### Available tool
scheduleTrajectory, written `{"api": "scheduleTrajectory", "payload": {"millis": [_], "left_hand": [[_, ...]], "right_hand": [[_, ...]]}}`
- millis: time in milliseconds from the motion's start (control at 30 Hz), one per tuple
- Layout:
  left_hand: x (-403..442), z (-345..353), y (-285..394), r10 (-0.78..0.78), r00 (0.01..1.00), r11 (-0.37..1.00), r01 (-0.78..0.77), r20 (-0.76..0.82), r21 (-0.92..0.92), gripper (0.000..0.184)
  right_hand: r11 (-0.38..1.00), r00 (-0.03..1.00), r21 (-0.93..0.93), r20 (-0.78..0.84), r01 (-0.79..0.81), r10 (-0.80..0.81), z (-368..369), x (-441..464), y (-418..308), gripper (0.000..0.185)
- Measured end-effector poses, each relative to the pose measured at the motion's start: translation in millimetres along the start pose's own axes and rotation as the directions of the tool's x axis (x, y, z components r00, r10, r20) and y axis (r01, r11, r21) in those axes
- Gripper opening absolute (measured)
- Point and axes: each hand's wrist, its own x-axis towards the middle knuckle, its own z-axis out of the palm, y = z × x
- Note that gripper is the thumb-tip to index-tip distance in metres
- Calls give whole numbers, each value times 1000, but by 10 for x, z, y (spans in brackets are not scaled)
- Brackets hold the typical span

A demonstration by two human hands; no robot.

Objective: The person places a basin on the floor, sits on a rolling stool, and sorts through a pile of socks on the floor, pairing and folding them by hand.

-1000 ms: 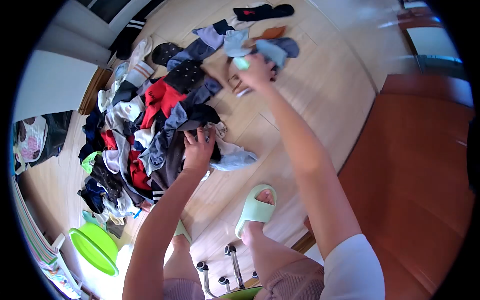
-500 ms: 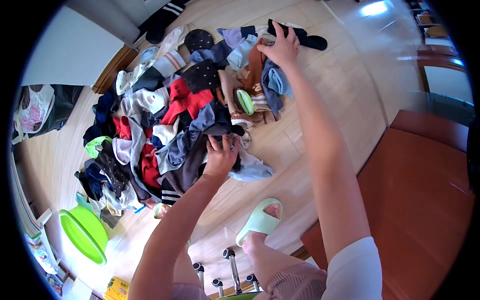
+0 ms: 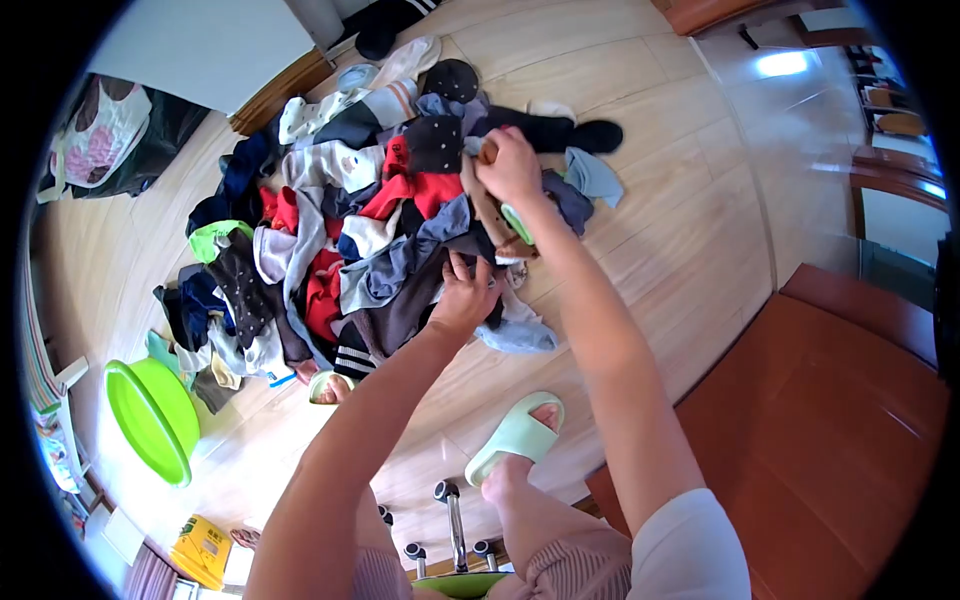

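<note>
A heap of socks point(image 3: 372, 268) is spread over the pale wooden floor point(image 3: 660, 210), crumpled and overlapped, with plain grey, vivid red, white and white-dotted black all mixed, and a lime-green piece point(image 3: 212, 240) seen at its left edge. Dark cloth point(image 3: 468, 242) at the near right side is touched by the left hand point(image 3: 467, 298), its fingers loosely parted. The right hand's point(image 3: 508, 167) fingers are curled at a brown fold point(image 3: 488, 151), though whether it is gripped cannot be told.
</note>
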Motion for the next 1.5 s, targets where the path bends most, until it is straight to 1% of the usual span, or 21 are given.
{"api": "scheduleTrajectory", "payload": {"millis": [133,233,267,333,367,400,433,467,533,600,667,700,833,933,967,1000,1067,1100,1200,1267,1500], "left_hand": [[-233,-251,-376,135,983,969,-106,121,-222,46],[-589,-268,-743,108,980,979,-76,167,-188,59],[-724,-276,-878,89,976,985,-58,197,-162,60],[-1021,-197,-1144,-42,964,984,86,263,-158,63],[-1164,-138,-1265,-121,969,970,161,215,-181,62],[-1298,-67,-1399,-185,980,954,197,74,-224,61],[-1432,4,-1532,-246,967,936,218,-69,-275,60],[-1501,-93,-1602,-369,929,886,350,-6,-304,56],[-1419,-467,-1661,-389,913,893,342,-120,-292,51],[-1626,-343,-1772,-376,904,919,334,-204,-210,52],[-1749,-216,-1840,-500,864,757,471,63,-452,51],[-1733,-346,-1886,-438,876,784,482,201,-391,50],[-1988,-607,-1653,-470,867,821,363,-163,-440,39],[-2435,-655,-1560,-649,729,758,592,-219,-276,55],[-2531,-561,-1531,-761,630,646,714,-157,-269,66],[-2615,-478,-1529,-851,515,520,801,-101,-297,75],[-2780,-231,-1591,-887,448,406,872,112,-273,84],[-2762,-228,-1626,-870,442,376,882,220,-284,88],[-2647,-140,-1701,-856,414,359,907,310,-220,95],[-2600,-95,-1757,-826,389,347,921,408,-177,103],[-2607,-10,-1751,-846,402,343,913,349,-220,104]], "right_hand": [[988,976,73,183,-136,121,-8,-164,-345,35],[976,940,127,313,-180,132,120,-266,-570,36],[971,980,226,195,-78,33,313,-367,-668,25],[946,956,310,293,-92,-3,428,-533,-1136,24],[927,961,373,240,35,-133,494,-598,-1350,29],[940,945,337,286,60,-162,525,-705,-1601,43],[918,930,360,250,168,-268,529,-804,-1844,68],[936,909,281,295,213,-295,468,-928,-2080,89],[904,857,182,292,386,-425,309,-1119,-2257,96],[922,820,91,429,377,-378,314,-1287,-2282,98],[916,782,-1,522,401,-341,415,-1396,-2082,103],[898,745,-45,578,438,-334,467,-1408,-1944,102],[781,681,-246,673,574,-288,643,-1324,-1656,97],[765,674,-311,709,564,-208,728,-1268,-1797,90],[742,737,-352,617,570,-274,858,-1303,-1676,86],[731,737,-380,631,567,-243,867,-1303,-1708,86],[700,738,-439,648,563,-187,876,-1288,-1784,85],[697,716,-450,686,559,-132,884,-1274,-1824,84],[677,634,-490,772,549,45,893,-1216,-1935,83],[650,642,-521,764,554,65,863,-1222,-2059,88],[624,643,-563,756,542,124,973,-1234,-2128,100]]}}
